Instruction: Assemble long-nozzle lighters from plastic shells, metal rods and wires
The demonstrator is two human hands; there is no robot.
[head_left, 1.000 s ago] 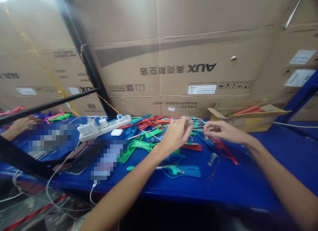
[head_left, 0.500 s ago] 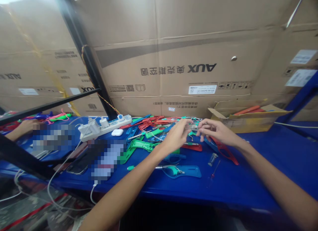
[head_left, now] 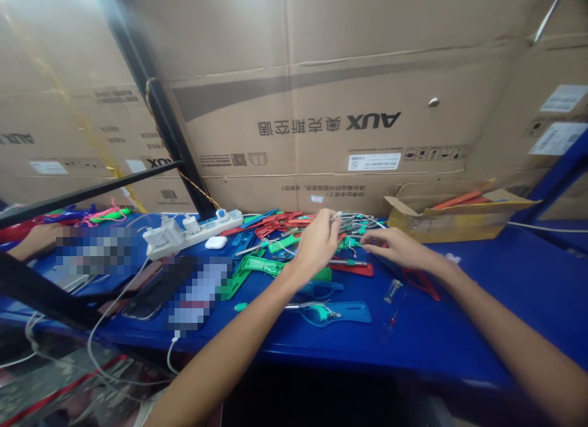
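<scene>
My left hand (head_left: pixel 318 242) is raised over the pile of parts, thumb and fingers pinched together. A small pale tip shows at its fingertips, too blurred to name. To its right, my right hand (head_left: pixel 394 246) reaches over the pile with fingers stretched out and nothing visible in them. Close to those fingers is a green piece with thin wires (head_left: pixel 351 242). A red handle-shaped casing (head_left: pixel 356 268) with a metal rod across it lies below the hands. Nearer the front edge, a blue casing (head_left: pixel 353 312) carries a metal rod and a green wired part.
A power strip (head_left: pixel 197 232), an earbud case (head_left: pixel 215 242) and phones (head_left: pixel 160 289) occupy the left. A small clear cylinder (head_left: pixel 392 290) and a screwdriver (head_left: pixel 392 321) lie front right. An open carton (head_left: pixel 452 225) stands behind. Another person's hand (head_left: pixel 43 238) is far left.
My hands have come apart; the left has risen slightly and moved left, the right has opened away from it. A small whitish thing now shows on the table behind my right wrist.
</scene>
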